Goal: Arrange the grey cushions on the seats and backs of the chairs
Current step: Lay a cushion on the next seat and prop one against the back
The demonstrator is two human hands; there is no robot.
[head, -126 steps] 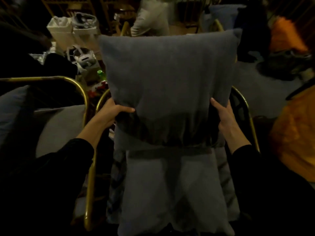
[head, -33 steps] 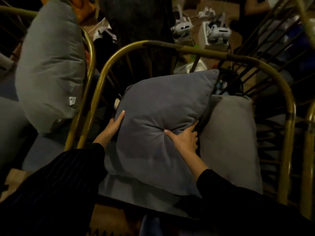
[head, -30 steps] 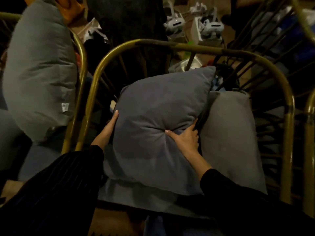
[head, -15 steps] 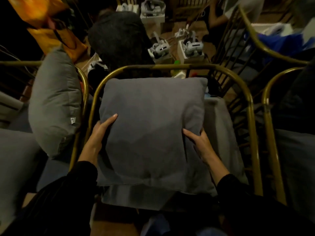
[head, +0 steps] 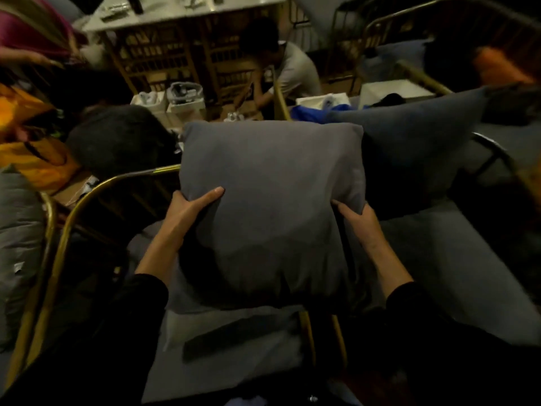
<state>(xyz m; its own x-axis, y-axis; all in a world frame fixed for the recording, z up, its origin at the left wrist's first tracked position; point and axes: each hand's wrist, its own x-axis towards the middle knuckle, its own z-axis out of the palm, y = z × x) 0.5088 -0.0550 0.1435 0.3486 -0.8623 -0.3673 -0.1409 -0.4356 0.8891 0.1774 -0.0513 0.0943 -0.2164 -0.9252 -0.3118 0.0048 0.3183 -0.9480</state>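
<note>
A square grey cushion (head: 272, 200) is held upright in front of me, lifted above the gold-framed chair (head: 87, 194). My left hand (head: 187, 212) grips its left edge with the thumb on the front face. My right hand (head: 357, 221) grips its lower right corner. Below it a grey seat cushion (head: 234, 347) lies on the chair seat. To the right, another chair carries a grey seat cushion (head: 445, 259) and a grey back cushion (head: 409, 136). A further grey cushion (head: 17, 238) shows at the far left edge.
A person in a light shirt (head: 292, 71) crouches on the floor beyond the chairs. White boxes with headsets (head: 178, 98), a dark round bundle (head: 120, 139), orange fabric (head: 26, 142) and a wooden table (head: 175, 30) crowd the back. Gold chair rails (head: 322, 338) stand between the two seats.
The cushion has been lifted off the chair back and carried up and to the right; both hands regripped its lower sides, and my view swung right to show the neighbouring chair.
</note>
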